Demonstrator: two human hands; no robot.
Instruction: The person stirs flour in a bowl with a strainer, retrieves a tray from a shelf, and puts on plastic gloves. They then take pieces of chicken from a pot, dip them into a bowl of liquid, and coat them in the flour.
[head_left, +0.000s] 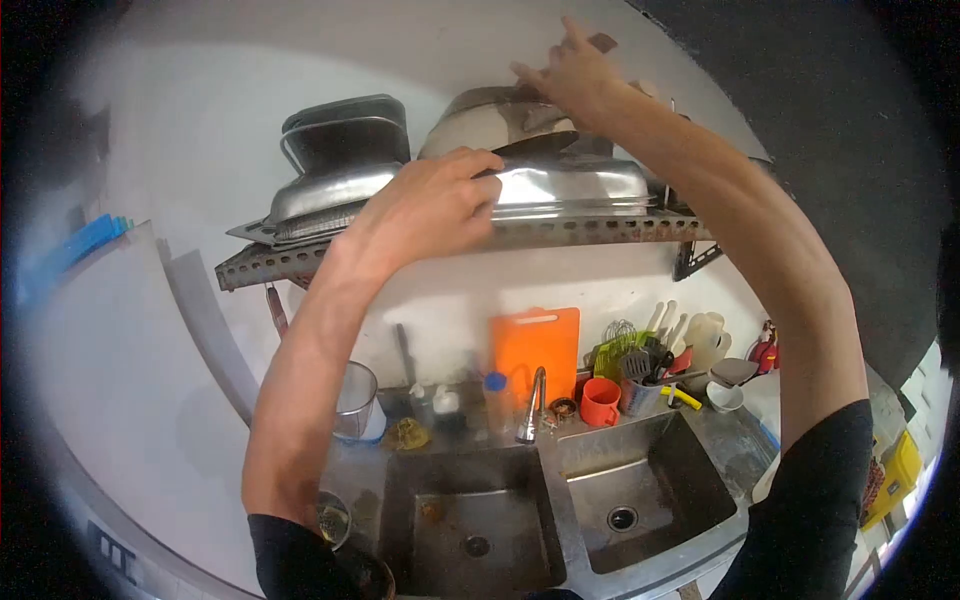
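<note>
My left hand (pixel 432 203) is raised to the shelf, fingers curled at the near edge of a dark, flat piece of cookware (pixel 545 144). That dark piece lies tilted over a shiny steel pan (pixel 575 187). Higher up, my right hand (pixel 575 78) reaches over a large pale, stained bowl (pixel 470 128), its index finger and thumb stretched apart. A small brown piece (pixel 603 43) shows just behind the right hand. Left of the bowl stand dark rectangular tins (pixel 345 135), above another upturned steel pan (pixel 330 192).
The perforated metal shelf (pixel 590 232) hangs over a double steel sink (pixel 552 480) with a curved faucet (pixel 533 405). Behind the sink stand an orange cutting board (pixel 540 345), a red mug (pixel 600 402) and a utensil holder (pixel 640 396). At the left is a clear container (pixel 355 400).
</note>
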